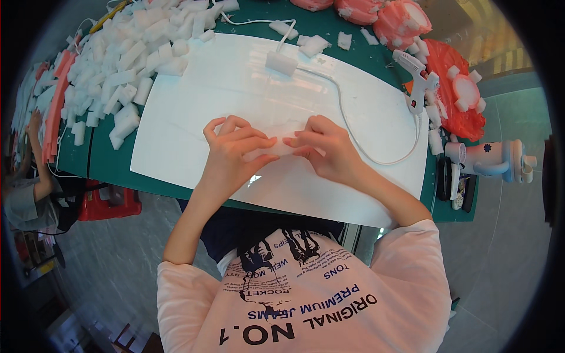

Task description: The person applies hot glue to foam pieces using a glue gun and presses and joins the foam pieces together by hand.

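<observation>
Over the white board (194,117), between our two hands: one small foam piece (281,147). It lies right of our left hand (234,146), left of our right hand (327,146); neither is nearer, as both touch it. Long axis seems to run roughly side to side. Both hands pinch it, thumb against fingers. Looks white, slightly translucent; fingertips hide the ends, so exact shape we can't tell.

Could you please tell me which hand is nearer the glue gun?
Right. The glue gun is beyond the right hand, to its right; the left hand is farther away, to the right hand's left.
</observation>
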The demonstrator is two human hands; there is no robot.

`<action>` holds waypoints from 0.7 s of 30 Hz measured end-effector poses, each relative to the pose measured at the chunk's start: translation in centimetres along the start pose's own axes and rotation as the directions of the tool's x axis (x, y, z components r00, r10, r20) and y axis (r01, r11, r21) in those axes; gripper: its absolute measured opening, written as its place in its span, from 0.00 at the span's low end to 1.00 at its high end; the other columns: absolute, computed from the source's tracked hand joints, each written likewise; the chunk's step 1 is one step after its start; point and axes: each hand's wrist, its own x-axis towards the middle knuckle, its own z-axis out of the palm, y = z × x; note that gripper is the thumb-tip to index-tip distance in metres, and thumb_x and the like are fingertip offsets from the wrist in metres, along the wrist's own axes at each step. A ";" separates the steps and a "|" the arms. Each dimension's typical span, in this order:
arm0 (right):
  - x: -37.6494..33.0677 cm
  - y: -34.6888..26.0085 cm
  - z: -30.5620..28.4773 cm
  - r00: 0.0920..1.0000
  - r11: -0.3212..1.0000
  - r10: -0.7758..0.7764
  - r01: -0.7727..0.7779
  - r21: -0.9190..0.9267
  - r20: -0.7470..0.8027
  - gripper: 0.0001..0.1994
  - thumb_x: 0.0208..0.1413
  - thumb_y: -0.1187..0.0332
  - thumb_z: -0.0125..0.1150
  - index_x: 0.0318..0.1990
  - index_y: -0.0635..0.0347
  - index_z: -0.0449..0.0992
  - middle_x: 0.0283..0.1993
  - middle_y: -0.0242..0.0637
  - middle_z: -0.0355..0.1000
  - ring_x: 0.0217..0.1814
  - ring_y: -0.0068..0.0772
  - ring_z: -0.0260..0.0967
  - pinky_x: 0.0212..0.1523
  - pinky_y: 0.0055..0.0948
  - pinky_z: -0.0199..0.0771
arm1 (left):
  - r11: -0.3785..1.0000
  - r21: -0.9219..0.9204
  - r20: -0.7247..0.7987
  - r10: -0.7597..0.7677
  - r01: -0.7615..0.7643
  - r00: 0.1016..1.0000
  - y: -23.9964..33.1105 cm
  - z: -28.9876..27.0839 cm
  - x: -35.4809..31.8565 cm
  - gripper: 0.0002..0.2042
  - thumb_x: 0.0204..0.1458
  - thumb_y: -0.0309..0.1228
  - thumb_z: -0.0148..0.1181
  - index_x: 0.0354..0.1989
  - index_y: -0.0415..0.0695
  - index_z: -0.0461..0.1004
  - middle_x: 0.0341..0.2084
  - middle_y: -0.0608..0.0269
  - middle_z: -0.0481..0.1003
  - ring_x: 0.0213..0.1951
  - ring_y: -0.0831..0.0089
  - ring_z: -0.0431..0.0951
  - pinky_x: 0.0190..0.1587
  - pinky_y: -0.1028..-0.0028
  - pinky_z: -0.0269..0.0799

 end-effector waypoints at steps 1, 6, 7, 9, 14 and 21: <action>0.4 0.1 -0.4 0.997 0.996 0.062 -0.065 0.060 0.053 0.09 0.37 0.83 0.60 0.29 0.61 0.74 0.27 0.37 0.64 0.29 0.35 0.61 0.29 0.29 0.64 | 1.000 -0.015 0.008 -0.005 0.005 1.000 -0.2 -0.1 0.3 0.10 0.35 0.34 0.68 0.29 0.49 0.79 0.26 0.74 0.76 0.39 0.75 0.69 0.54 0.61 0.44; 1.1 0.1 -0.9 0.996 0.988 0.060 -0.068 0.137 0.066 0.09 0.36 0.84 0.61 0.27 0.62 0.73 0.24 0.37 0.61 0.29 0.35 0.61 0.28 0.30 0.63 | 0.994 -0.108 0.189 -0.005 0.026 0.982 -0.9 -1.5 1.4 0.09 0.39 0.31 0.66 0.31 0.47 0.79 0.28 0.69 0.76 0.41 0.71 0.70 0.52 0.67 0.55; 0.9 0.0 -0.7 0.999 0.995 0.020 -0.024 0.094 0.046 0.09 0.36 0.84 0.62 0.27 0.62 0.73 0.24 0.37 0.61 0.29 0.35 0.62 0.28 0.30 0.63 | 0.974 -0.223 0.277 0.014 0.050 0.961 -1.8 -2.1 2.4 0.08 0.40 0.29 0.65 0.32 0.46 0.79 0.30 0.67 0.76 0.41 0.70 0.71 0.50 0.68 0.59; 0.4 -0.4 -0.4 1.000 0.996 0.023 -0.025 0.087 0.016 0.09 0.36 0.84 0.62 0.27 0.62 0.73 0.25 0.37 0.62 0.29 0.36 0.62 0.28 0.30 0.64 | 0.963 -0.267 0.234 0.035 0.029 0.972 -3.2 -2.1 4.3 0.09 0.42 0.25 0.63 0.35 0.44 0.78 0.36 0.63 0.75 0.42 0.67 0.71 0.48 0.69 0.65; 0.5 -0.3 -0.7 0.999 0.997 0.007 -0.010 0.070 0.044 0.09 0.37 0.82 0.62 0.29 0.61 0.74 0.26 0.37 0.62 0.30 0.36 0.62 0.29 0.30 0.64 | 0.955 0.074 -0.112 0.293 -0.286 0.950 -5.9 2.5 9.6 0.16 0.44 0.22 0.60 0.44 0.43 0.73 0.48 0.57 0.68 0.42 0.61 0.73 0.45 0.67 0.69; 0.7 -0.4 -1.1 0.998 0.998 -0.003 -0.001 0.056 0.068 0.10 0.40 0.80 0.62 0.33 0.60 0.76 0.27 0.38 0.63 0.31 0.38 0.63 0.31 0.30 0.65 | 0.992 -0.066 -0.005 0.104 -0.104 0.995 -7.9 3.1 11.8 0.17 0.44 0.24 0.61 0.46 0.42 0.72 0.41 0.59 0.69 0.34 0.64 0.73 0.38 0.71 0.71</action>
